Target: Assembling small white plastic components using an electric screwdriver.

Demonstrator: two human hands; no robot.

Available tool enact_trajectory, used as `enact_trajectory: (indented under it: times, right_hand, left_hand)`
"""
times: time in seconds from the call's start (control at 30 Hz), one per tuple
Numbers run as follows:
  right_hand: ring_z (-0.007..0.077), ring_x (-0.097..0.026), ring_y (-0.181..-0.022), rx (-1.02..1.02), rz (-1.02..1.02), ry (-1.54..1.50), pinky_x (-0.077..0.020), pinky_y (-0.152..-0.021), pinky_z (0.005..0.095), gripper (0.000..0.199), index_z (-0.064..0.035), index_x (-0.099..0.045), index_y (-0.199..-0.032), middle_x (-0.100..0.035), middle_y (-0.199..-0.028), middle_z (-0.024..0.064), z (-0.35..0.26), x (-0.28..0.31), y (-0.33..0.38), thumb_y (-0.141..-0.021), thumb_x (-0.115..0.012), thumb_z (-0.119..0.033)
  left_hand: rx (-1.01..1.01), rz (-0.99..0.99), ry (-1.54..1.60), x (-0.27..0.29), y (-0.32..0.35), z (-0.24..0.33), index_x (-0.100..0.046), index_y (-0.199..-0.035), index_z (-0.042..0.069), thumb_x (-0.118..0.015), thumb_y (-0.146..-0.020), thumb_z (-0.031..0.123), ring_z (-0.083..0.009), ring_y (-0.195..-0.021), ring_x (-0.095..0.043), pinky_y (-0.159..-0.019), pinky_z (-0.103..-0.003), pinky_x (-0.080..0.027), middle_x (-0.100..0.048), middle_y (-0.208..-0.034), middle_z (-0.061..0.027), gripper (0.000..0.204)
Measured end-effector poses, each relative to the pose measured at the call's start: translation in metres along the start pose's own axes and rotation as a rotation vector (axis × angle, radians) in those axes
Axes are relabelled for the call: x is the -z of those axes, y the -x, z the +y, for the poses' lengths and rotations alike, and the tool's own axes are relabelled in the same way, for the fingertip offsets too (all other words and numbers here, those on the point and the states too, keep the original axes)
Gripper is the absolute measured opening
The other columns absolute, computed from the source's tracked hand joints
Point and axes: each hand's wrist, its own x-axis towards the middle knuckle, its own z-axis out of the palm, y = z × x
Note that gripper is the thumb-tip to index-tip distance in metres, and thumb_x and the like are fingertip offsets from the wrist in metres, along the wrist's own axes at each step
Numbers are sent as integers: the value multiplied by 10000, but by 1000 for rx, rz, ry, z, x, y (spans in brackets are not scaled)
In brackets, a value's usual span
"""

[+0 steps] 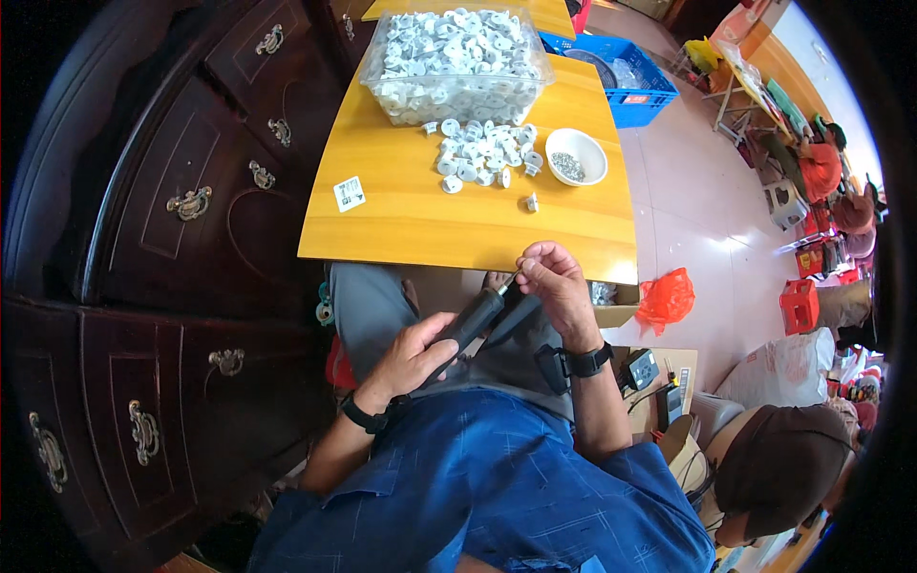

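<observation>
My left hand is wrapped round a black electric screwdriver, held over my lap and tilted up to the right. At its metal tip, by the table's front edge, my right hand is pinched closed; what the fingers hold is too small to make out. On the yellow wooden table lies a heap of small white plastic parts. One loose white part sits apart, nearer to me. A white bowl beside the heap holds many tiny metal pieces, apparently screws.
A clear plastic bin piled with white parts stands at the table's back. Behind it to the right is a blue crate. Dark wooden drawers rise close on my left. An orange bag lies on the floor; a person is at lower right.
</observation>
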Motion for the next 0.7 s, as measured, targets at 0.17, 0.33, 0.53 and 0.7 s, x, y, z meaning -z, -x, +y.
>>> enact_trajectory:
  times: [0.17,0.33,0.53,0.7]
  right_hand:
    - [102,-650,-734,13,22,-60,-545,-671,231,104,-72,-620,-1022,-680,-903,28,3,-3,1,-924,-643,-45]
    - [114,-655,-793,-14,0,-30,-541,-690,241,207,-67,-595,-1130,-681,-1009,44,4,-5,-3,-932,-651,-91]
    - [130,-642,-873,161,79,199,-527,-733,266,272,-47,-583,-1179,-647,-1120,66,-15,9,-31,-924,-660,-103]
    - [184,-646,-876,421,311,816,-530,-751,315,292,-16,-617,-1137,-664,-1039,82,-25,26,-68,-861,-687,-78]
  left_hand:
    - [-11,0,26,-2,-1,4,-502,-1280,-8,-540,-952,223,-79,-634,-592,-564,-228,-490,-617,-837,-35,403]
    - [-2,26,62,-3,-3,4,-493,-1299,-9,-534,-951,208,-90,-632,-594,-561,-233,-490,-618,-838,-46,413]
    - [-18,105,67,-1,-6,4,-493,-1307,-11,-530,-951,196,-91,-635,-584,-578,-234,-492,-612,-832,-47,414]
    - [-24,129,45,2,-3,8,-500,-1299,-12,-532,-949,188,-91,-632,-578,-587,-241,-494,-605,-817,-44,405]
